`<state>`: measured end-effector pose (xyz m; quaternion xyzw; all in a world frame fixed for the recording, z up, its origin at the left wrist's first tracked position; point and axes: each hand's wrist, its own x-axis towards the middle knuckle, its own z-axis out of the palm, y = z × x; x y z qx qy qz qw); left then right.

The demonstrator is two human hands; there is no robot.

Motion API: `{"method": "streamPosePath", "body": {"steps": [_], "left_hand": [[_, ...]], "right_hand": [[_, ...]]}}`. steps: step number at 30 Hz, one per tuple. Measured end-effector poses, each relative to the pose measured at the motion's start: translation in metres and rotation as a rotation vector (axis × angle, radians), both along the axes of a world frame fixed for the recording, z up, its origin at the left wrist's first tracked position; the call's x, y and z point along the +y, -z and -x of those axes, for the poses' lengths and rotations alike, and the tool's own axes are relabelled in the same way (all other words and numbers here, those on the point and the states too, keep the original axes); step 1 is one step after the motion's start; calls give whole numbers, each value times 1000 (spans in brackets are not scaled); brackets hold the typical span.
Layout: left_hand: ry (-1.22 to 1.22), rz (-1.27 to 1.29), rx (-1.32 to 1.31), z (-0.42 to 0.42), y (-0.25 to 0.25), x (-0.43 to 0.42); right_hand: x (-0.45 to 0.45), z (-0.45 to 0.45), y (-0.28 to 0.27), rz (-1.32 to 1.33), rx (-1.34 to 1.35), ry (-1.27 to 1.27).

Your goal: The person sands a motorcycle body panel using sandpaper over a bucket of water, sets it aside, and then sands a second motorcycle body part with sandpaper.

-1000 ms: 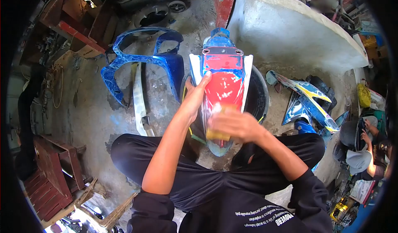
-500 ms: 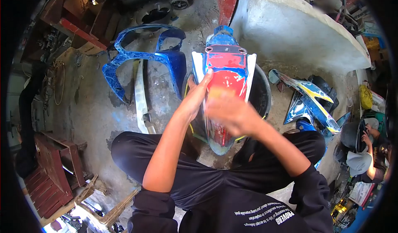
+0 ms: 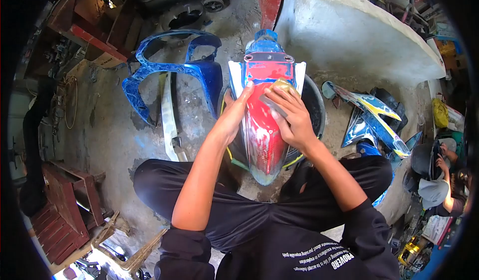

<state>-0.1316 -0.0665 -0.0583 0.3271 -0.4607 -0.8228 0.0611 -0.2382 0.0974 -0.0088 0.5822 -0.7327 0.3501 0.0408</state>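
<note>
Between my knees, a long tapered motorcycle fender (image 3: 259,130) in worn red, blue and white paint lies over a dark round tub (image 3: 318,105). My left hand (image 3: 233,114) grips the fender's left edge, thumb on top and the other fingers mostly hidden behind it. A folded piece of sandpaper (image 3: 280,85), yellowish-brown with a grey side, is pressed against the fender's red upper right part. My right hand (image 3: 297,119) is closed over this sandpaper, its fingers lying across it.
A blue fairing frame (image 3: 209,75) and a pale strip (image 3: 170,115) lie on the floor at left. To the right are blue-yellow fairing panels (image 3: 374,113). A low concrete wall (image 3: 359,35) stands behind. Another person in a grey cap (image 3: 433,193) works at far right.
My right hand, blurred before, has moved up and right along the fender with the sandpaper. The fender has shifted slightly left; my left hand keeps its hold.
</note>
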Motion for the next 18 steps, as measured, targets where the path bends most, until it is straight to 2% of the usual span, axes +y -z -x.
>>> {"method": "streamPosePath", "body": {"steps": [1,3,4,7,8,11,12,13,15,17,18], "left_hand": [[1,-5,27,-1,-2,1],[4,-4,-41,-1,-7,1],[7,-3,-35,-1,-9,1],[2,24,-73,3,-4,1],[-8,18,-40,4,-2,1],[-15,39,-25,1,-1,0],[-16,41,-36,0,-5,0],[-15,39,-44,0,-7,2],[-18,49,-48,4,-5,3],[-107,-6,-100,6,-1,4],[-110,-10,-107,2,1,6]], "right_hand": [[4,-4,1,2,-4,1],[22,-15,1,-83,-15,-396],[31,-22,5,-148,-36,-457],[27,-9,20,-31,26,-296],[17,-12,9,19,-51,-90],[21,-27,8,41,-78,-199],[28,-31,7,-14,-77,-378],[31,-28,12,-12,-76,-373],[30,-21,18,-8,123,-392],[21,-8,15,119,-135,-50],[22,-8,14,78,-112,-26]]}}
